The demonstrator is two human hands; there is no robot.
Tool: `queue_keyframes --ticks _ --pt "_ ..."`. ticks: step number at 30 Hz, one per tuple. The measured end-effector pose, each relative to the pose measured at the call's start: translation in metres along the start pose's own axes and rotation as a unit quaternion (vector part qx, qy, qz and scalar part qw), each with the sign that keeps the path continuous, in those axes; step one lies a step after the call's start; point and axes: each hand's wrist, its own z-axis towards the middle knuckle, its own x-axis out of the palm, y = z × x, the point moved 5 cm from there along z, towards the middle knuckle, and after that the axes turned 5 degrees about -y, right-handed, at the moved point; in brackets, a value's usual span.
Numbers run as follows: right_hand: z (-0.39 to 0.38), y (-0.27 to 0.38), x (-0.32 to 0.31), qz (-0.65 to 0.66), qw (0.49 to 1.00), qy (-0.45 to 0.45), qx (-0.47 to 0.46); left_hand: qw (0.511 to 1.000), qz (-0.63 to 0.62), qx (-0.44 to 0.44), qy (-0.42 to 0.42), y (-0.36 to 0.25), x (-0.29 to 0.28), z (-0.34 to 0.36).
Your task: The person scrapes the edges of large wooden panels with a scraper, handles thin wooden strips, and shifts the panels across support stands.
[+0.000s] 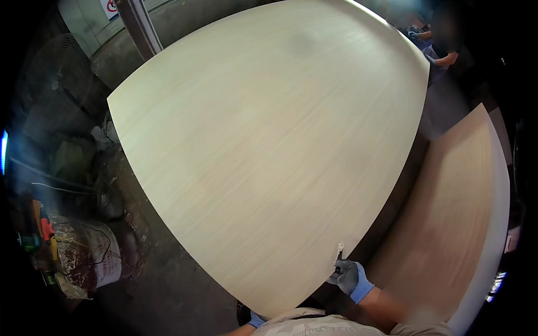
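A large pale plywood sheet point(258, 145) fills the middle of the view. At its lower right edge my right hand point(350, 280), in a grey and blue glove, is closed on a small dark-handled tool point(339, 252) with a pale upper end; I cannot make out exactly what it is. My left hand point(252, 318), also gloved, is at the sheet's near corner at the bottom, mostly hidden by the sheet and my body, so its fingers cannot be seen.
Another wooden sheet point(448, 207) lies to the right. At left stand a fan point(56, 84) and a stained bucket point(95, 255) with tools and wires. A metal post point(137, 28) rises behind. A co-worker point(443, 39) in gloves is at the far right corner.
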Motion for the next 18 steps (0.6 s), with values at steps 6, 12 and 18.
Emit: queue_keyframes --ticks 6,12,18 --pt "0.002 0.02 0.008 -0.001 0.999 0.028 0.026 0.999 0.025 -0.026 0.019 0.005 -0.026 0.012" --pt "0.004 0.003 -0.01 -0.006 0.996 -0.022 -0.091 0.951 0.251 0.088 0.158 -0.045 -0.031 0.028" --pt "0.003 -0.055 -0.012 0.046 0.988 0.026 -0.146 0.959 0.078 0.272 0.015 -0.307 0.068 -0.002"
